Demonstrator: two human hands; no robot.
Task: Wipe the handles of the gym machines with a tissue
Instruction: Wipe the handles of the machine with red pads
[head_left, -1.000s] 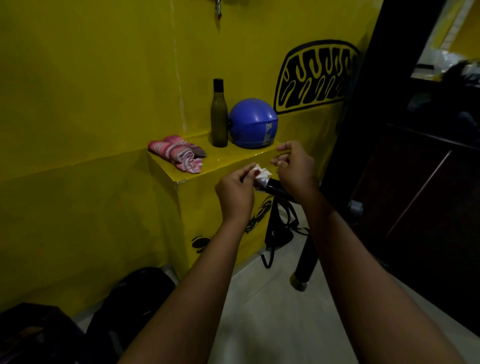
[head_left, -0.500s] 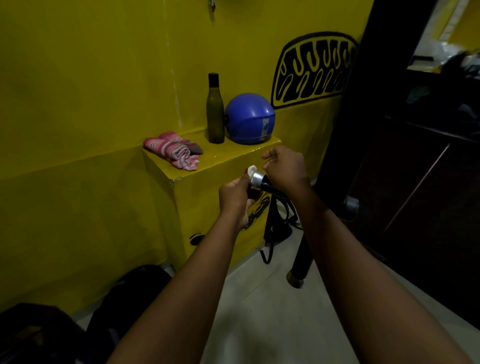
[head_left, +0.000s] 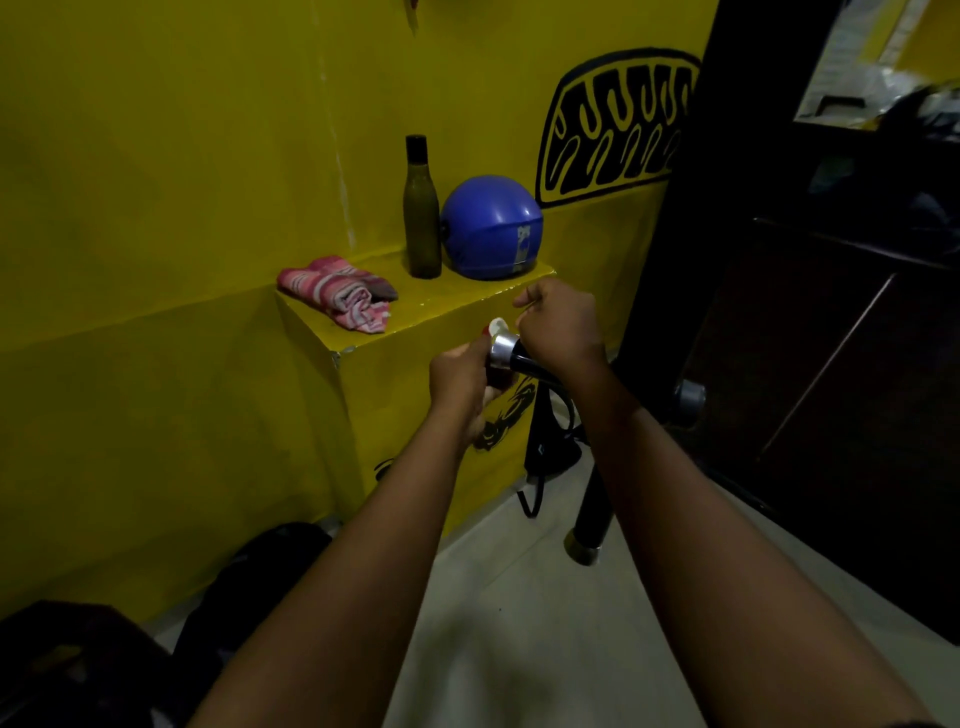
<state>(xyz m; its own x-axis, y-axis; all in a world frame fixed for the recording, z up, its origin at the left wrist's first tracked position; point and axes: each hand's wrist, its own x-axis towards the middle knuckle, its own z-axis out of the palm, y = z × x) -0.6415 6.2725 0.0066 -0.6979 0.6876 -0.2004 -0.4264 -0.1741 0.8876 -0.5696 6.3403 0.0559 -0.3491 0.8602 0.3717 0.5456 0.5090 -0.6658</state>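
Chrome is showing at the end of the handle (head_left: 503, 351), its bright cap sticking out between my two grips, just in front of the yellow ledge (head_left: 426, 314). My right grip (head_left: 561, 327) is closing round the black sleeve right behind that cap, fingers curled on it and steadying the bar. My left grip (head_left: 461, 382) is curling up against the cap from below and pinching the tissue (head_left: 497, 326). Only a small white corner of it is peeking above the metal, and the rest is hidden in my fingers.

By my reading, I am wiping the tip of this handle, so the job is only partly along. Next the tissue needs to be travelling down the black sleeve. For that my right grip would be sliding back or letting go, while the left is wrapping the tissue round the bar rather than bunching it. A second chrome-tipped bar (head_left: 584, 535), hanging lower near the floor, is probably waiting its turn.
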